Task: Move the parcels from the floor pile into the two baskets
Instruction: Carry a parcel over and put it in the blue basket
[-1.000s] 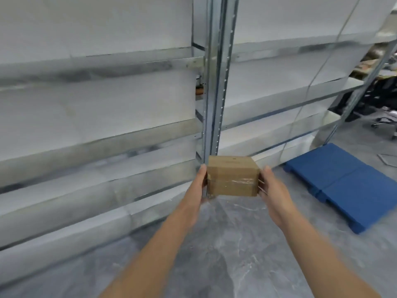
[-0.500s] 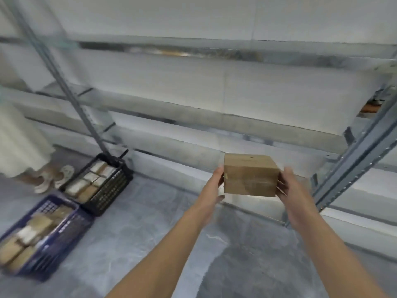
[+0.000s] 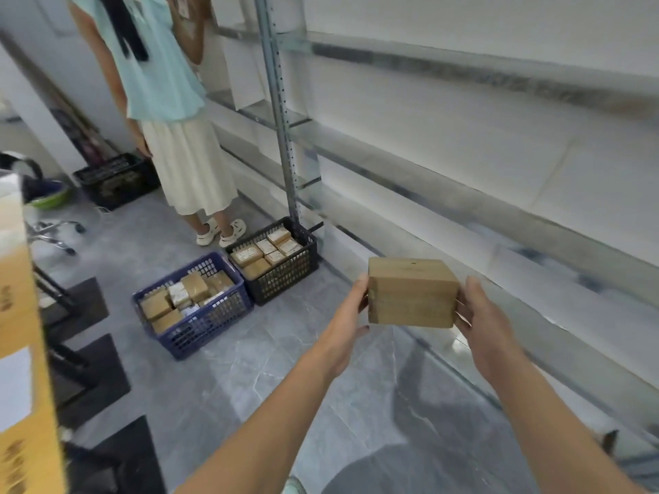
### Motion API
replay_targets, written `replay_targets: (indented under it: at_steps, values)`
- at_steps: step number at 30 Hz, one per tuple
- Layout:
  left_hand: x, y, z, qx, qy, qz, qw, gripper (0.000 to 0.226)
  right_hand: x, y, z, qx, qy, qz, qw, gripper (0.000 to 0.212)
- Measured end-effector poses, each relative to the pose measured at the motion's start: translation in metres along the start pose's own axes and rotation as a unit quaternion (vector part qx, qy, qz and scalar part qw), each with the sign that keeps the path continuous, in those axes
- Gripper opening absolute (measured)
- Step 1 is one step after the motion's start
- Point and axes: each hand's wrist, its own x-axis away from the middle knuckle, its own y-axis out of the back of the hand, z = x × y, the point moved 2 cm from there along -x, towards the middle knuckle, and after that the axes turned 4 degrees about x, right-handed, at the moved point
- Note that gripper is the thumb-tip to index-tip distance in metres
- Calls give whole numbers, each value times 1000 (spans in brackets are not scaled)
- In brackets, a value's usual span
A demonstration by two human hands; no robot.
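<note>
You're mid-carry: your left grip (image 3: 347, 315) and right grip (image 3: 481, 324) hold the brown parcel (image 3: 412, 295) between them, fingers seemingly wrapped round its ends, in the air right of the baskets. The blue basket (image 3: 214, 326) and black basket (image 3: 289, 276) look nearly full; step closer and lower it into a gap.

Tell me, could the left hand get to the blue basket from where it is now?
Probably not yet. The left hand grips the cardboard parcel with the right hand, and the blue basket sits well ahead on the floor. Bare floor lies between, so stepping closer should do it.
</note>
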Motion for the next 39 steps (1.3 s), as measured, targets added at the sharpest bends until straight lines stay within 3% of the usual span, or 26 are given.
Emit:
replay_targets:
  at_steps: [9,15,19,29,35,39]
  values:
    - [-22,167,-31,33,-3,-92,995,66,-53,-183,16,46,-1,88,995,39]
    - [-22,258,-37,65,8,-157,985,80,-73,-286,18,93,-6,167,982,43]
    - [-30,295,-38,89,16,-199,976,67,-97,-334,13,93,-14,206,974,44]
    - [-104,364,-33,121,47,-292,948,76,-225,-429,-18,146,-86,279,945,58]
    - [-152,394,-33,163,61,-348,921,76,-286,-475,-21,176,-98,309,929,52]
    - [-174,419,-31,187,79,-378,903,80,-308,-506,-24,180,-117,325,921,34]
